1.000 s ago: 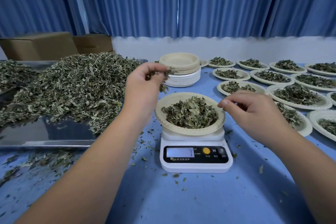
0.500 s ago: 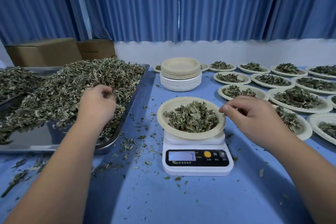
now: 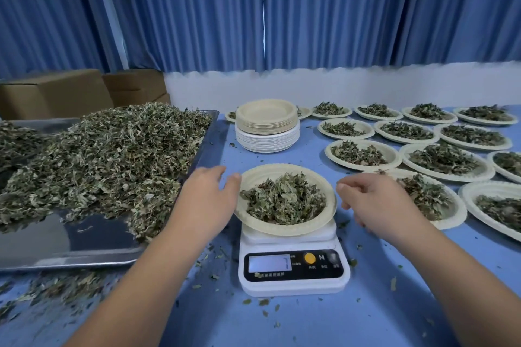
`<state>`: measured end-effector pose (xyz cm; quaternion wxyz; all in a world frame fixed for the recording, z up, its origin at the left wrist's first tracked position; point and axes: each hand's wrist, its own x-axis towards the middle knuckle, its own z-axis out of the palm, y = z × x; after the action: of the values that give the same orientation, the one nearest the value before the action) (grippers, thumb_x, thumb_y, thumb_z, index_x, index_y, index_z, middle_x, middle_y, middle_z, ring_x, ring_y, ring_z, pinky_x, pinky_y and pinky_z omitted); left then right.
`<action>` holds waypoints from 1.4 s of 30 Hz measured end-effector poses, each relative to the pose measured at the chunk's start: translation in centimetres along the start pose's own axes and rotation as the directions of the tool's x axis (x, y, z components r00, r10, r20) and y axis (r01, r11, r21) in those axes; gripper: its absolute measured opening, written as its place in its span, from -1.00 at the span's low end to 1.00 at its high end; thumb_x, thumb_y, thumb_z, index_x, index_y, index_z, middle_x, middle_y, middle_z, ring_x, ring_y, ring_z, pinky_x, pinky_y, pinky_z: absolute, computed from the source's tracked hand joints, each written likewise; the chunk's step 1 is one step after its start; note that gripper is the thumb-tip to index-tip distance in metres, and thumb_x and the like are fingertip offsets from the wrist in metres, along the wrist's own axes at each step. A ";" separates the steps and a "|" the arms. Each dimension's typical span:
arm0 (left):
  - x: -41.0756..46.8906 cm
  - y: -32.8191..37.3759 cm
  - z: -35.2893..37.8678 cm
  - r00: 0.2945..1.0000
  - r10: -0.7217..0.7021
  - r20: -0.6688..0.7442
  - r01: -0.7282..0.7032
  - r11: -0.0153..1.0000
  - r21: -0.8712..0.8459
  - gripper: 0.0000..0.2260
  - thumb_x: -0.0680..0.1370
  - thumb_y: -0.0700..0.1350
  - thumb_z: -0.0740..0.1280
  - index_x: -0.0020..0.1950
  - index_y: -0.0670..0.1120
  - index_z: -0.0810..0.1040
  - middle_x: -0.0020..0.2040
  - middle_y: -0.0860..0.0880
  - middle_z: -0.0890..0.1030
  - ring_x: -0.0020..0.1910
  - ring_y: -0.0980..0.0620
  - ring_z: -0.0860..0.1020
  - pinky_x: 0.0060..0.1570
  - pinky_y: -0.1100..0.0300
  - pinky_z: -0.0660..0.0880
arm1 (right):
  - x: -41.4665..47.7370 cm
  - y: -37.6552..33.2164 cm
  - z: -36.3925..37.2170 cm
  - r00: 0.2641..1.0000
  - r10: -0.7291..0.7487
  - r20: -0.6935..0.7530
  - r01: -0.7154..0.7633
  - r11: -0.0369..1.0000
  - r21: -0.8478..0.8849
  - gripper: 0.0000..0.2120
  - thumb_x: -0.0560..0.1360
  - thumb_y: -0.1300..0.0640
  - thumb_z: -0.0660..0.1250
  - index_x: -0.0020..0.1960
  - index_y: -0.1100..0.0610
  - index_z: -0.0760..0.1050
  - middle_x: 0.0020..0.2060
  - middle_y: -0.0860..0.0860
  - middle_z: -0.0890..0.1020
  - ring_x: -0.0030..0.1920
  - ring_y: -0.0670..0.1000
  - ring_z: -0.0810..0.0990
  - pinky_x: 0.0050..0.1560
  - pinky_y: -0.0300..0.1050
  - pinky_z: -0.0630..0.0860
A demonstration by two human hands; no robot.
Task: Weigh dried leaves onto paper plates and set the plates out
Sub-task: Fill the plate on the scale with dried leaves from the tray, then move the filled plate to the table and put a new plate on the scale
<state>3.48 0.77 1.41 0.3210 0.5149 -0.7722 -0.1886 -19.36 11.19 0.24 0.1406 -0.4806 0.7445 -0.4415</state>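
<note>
- My left hand [image 3: 208, 194] was spread, fingertips at the paper plate's [image 3: 282, 229] left rim.
- Right hand [image 3: 375, 200] hung loosely curled beside the right rim, holding nothing, far as I could see.
- Dried leaves [image 3: 284, 200] sat on it, on the scale [image 3: 293, 284].

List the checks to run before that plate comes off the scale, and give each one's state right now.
1. Paper plate of dried leaves sits on the scale: ok.
2. Display shows the target weight: cannot tell, digits blurred.
3. Left hand empty and at the plate's left rim: ok, fingers straight.
4. Right hand gripping the right rim: not ok, it hovers beside the rim with fingers loosely curled.
5. Bare spot on the blue table to set the plate: ok, in front of the filled plates.
6. Stack of empty plates ready for the next portion: ok.
</note>
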 end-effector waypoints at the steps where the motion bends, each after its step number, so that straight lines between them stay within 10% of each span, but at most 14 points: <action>1: 0.0 -0.1 0.2 0.996 -0.057 0.062 0.058 0.998 -0.010 -0.60 0.63 0.05 0.19 0.26 -0.23 0.53 0.19 -0.20 0.55 0.20 -0.15 0.50 0.15 0.06 0.38 | 0.0 0.0 0.2 0.998 0.051 0.034 -0.053 0.997 0.059 -0.82 0.56 0.10 0.28 -0.18 0.04 0.60 -0.33 0.18 0.63 -0.58 -0.05 0.41 -0.52 -0.24 0.35; 10: 0.0 0.0 0.9 0.960 -0.177 0.216 0.251 0.888 -0.385 -0.77 0.61 -0.11 0.27 -0.14 -0.16 0.65 -0.56 0.09 0.42 -0.54 0.15 0.36 -0.31 0.12 0.37 | -0.6 -0.2 0.9 0.950 0.226 0.215 -0.306 0.802 0.512 -0.83 0.58 0.23 0.27 -0.13 0.14 0.60 -0.57 0.04 0.45 -0.52 0.02 0.41 -0.52 -0.17 0.35; 15: 0.3 1.7 0.9 0.924 -0.179 0.337 0.348 0.760 -0.549 -0.71 0.61 -0.12 0.29 -0.29 0.02 0.67 -0.52 -0.09 0.42 -0.57 0.03 0.38 -0.49 0.22 0.30 | -0.1 -0.4 -0.9 0.938 0.268 0.218 -0.342 0.635 0.692 -0.83 0.56 0.32 0.25 -0.20 0.26 0.53 -0.54 0.04 0.38 -0.53 -0.03 0.37 -0.56 -0.19 0.29; 30: 6.9 20.2 8.6 0.829 0.135 0.543 0.388 0.561 -0.731 -0.83 0.64 -0.08 0.21 0.00 -0.14 0.54 -0.43 -0.04 0.53 -0.53 0.03 0.46 -0.52 0.29 0.34 | 4.1 3.6 -19.8 0.896 0.441 0.055 -0.344 0.611 0.712 -0.80 0.54 0.31 0.24 -0.23 0.18 0.32 -0.53 0.01 0.33 -0.55 -0.06 0.36 -0.57 -0.26 0.30; 42: 13.9 27.6 21.5 0.700 0.194 0.687 0.495 0.561 -0.663 -0.86 0.62 -0.05 0.24 0.14 -0.02 0.52 -0.23 -0.06 0.63 -0.48 0.05 0.50 -0.52 0.24 0.36 | 11.0 13.7 -28.8 0.783 0.615 -0.095 -0.243 0.442 0.864 -0.81 0.57 0.36 0.17 -0.21 0.21 0.32 -0.51 0.05 0.32 -0.63 -0.09 0.36 -0.63 -0.31 0.32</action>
<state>-33.62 -1.84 7.28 0.1853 0.2662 -0.6033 -0.7286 -51.22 19.02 8.17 0.3009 -0.0485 0.5645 -0.7671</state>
